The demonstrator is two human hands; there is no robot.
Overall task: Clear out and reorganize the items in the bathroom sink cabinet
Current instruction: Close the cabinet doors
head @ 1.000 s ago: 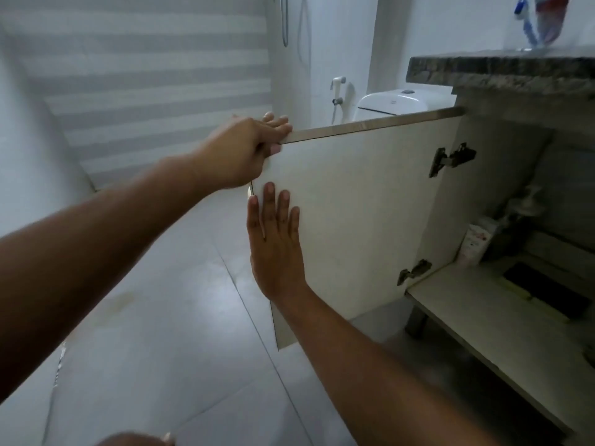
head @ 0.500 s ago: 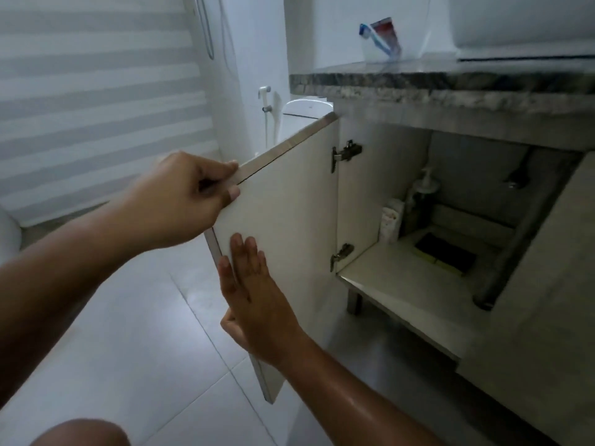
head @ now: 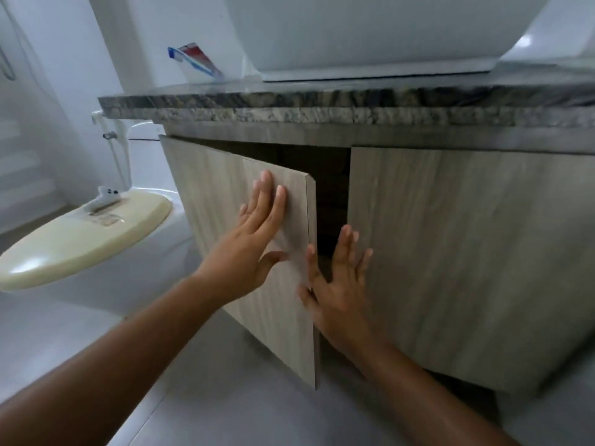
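Observation:
The sink cabinet has two pale wood-grain doors under a dark stone countertop (head: 354,104). The left door (head: 225,194) stands slightly ajar, with a dark narrow gap beside it. The right door (head: 467,252) is closed. My left hand (head: 254,239) lies flat on the outside of the left door, fingers spread. My right hand (head: 338,284) is open, palm toward the gap and the edge of the right door. Neither hand holds anything. The items inside the cabinet are hidden.
A white basin (head: 370,30) sits on the countertop, with a clear cup holding a toothbrush and toothpaste (head: 199,64) to its left. A toilet with a cream lid (head: 80,239) stands close on the left. Grey floor tiles (head: 96,342) lie below.
The left door has swung from wide open to nearly closed. My left hand let go of its top edge and now presses flat on its outside. The cabinet interior is no longer visible.

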